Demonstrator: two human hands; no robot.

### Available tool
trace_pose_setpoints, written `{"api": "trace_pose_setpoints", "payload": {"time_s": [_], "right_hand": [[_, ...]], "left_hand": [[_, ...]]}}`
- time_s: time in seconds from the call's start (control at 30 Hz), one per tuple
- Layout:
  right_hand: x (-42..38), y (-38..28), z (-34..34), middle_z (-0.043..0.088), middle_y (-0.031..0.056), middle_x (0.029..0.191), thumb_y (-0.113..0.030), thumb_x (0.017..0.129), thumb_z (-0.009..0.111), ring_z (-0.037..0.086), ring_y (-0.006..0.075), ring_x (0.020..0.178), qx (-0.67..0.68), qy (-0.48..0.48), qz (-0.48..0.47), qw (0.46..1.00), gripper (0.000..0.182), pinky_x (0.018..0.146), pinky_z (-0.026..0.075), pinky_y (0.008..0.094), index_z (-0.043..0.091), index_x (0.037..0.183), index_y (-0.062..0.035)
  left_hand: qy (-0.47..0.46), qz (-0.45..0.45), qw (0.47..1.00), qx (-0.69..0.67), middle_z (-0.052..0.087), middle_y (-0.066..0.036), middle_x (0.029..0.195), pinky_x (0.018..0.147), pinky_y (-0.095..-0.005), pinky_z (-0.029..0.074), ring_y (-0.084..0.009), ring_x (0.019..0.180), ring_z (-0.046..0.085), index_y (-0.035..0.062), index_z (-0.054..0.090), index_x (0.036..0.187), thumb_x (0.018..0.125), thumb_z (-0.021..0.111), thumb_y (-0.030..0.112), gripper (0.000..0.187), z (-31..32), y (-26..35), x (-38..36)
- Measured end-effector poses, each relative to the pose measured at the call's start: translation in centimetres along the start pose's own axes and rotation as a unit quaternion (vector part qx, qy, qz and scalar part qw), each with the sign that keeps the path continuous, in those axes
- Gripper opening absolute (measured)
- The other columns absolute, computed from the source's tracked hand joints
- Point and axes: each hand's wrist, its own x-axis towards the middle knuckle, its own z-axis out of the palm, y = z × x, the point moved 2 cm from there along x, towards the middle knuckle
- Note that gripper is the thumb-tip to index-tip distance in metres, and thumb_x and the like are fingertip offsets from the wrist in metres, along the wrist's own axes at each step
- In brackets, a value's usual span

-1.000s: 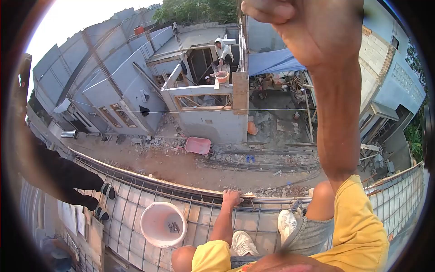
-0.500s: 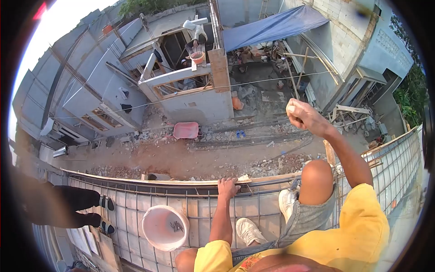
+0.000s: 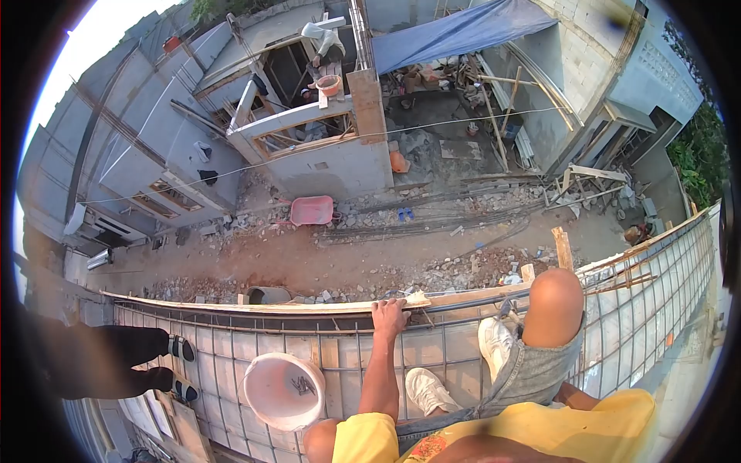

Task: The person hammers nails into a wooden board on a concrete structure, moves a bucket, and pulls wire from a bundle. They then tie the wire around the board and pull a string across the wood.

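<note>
My left hand [image 3: 390, 315] rests on the edge of the slab, its fingers curled over a long wooden plank [image 3: 324, 307]. The plank's end beside my fingers looks splintered. My right hand is hidden; only a bit of that forearm [image 3: 577, 396] shows behind my bent knee. Left of my left arm stands a whitish bucket [image 3: 261, 392] with small dark metal pieces [image 3: 301, 384], perhaps nails, in it. Under my shoes spreads a grid of steel bars [image 3: 224, 347].
Beyond the plank the edge drops to a rubble-strewn lane with a red wheelbarrow [image 3: 312, 211]. Another person's legs [image 3: 147, 359] are at the left on the grid. A worker [image 3: 324, 42] is on the building opposite, near an orange bucket [image 3: 329, 85]. A wooden stake [image 3: 562, 248] rises beside my knee.
My right hand, raised as a fist over the lane, has dropped out of sight behind my knee. My left hand stays on the plank. The view has shifted slightly.
</note>
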Motion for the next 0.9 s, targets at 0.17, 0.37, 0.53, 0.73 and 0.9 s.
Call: {"api": "trace_pose_setpoints", "payload": {"time_s": [0.17,0.37,0.53,0.73,0.9], "right_hand": [[-1.1,1.5,0.4,0.061,0.0042,0.094,-0.036,0.101,0.059,0.057,0.0076,0.072,-0.012,0.003,-0.003,1.000,0.031,0.065,0.047,0.0246,0.056,0.115,-0.0081],[-2.3,1.7,0.4,0.062,0.0062,0.099,-0.035,0.101,0.059,0.059,0.0088,0.074,-0.033,0.006,-0.012,0.999,0.035,0.067,0.049,0.0255,0.056,0.121,-0.0069],[-4.0,2.5,-0.5,0.063,0.0078,0.103,-0.035,0.100,0.059,0.061,0.0097,0.076,-0.043,0.010,-0.013,0.999,0.039,0.068,0.050,0.0263,0.055,0.125,-0.0059],[-5.8,0.3,-3.1,0.064,0.0097,0.108,-0.034,0.100,0.060,0.062,0.0108,0.079,-0.070,0.002,-0.034,0.997,0.043,0.070,0.052,0.0272,0.054,0.131,-0.0046],[-8.1,-9.1,-5.2,0.065,0.0113,0.112,-0.034,0.100,0.060,0.064,0.0117,0.081,-0.142,-0.011,-0.110,0.984,0.047,0.072,0.053,0.0280,0.054,0.136,-0.0036]], "left_hand": [[0.026,0.004,1.000,0.011,0.071,-0.004,0.119,0.105,-0.0507,0.038,-0.0298,0.118,0.061,0.0218,0.072,0.122,0.083,0.076,0.038,0.042,0.1,-0.3,-0.2],[0.053,0.011,0.998,0.015,0.072,-0.005,0.116,0.104,-0.0496,0.039,-0.0304,0.118,0.061,0.0212,0.073,0.118,0.082,0.077,0.039,0.040,0.3,-0.5,-0.2],[0.061,0.018,0.998,0.004,0.073,-0.006,0.112,0.102,-0.0485,0.041,-0.0309,0.112,0.063,0.0200,0.074,0.115,0.082,0.077,0.037,0.037,0.5,-0.7,-0.1],[0.027,0.010,1.000,-0.006,0.071,-0.005,0.119,0.105,-0.0495,0.038,-0.0320,0.116,0.061,0.0238,0.072,0.122,0.083,0.074,0.037,0.041,0.8,-1.1,-0.1],[-0.010,0.006,1.000,0.003,0.070,-0.005,0.124,0.107,-0.0504,0.037,-0.0325,0.120,0.060,0.0264,0.070,0.128,0.084,0.072,0.041,0.047,0.7,-1.5,0.7]]}}
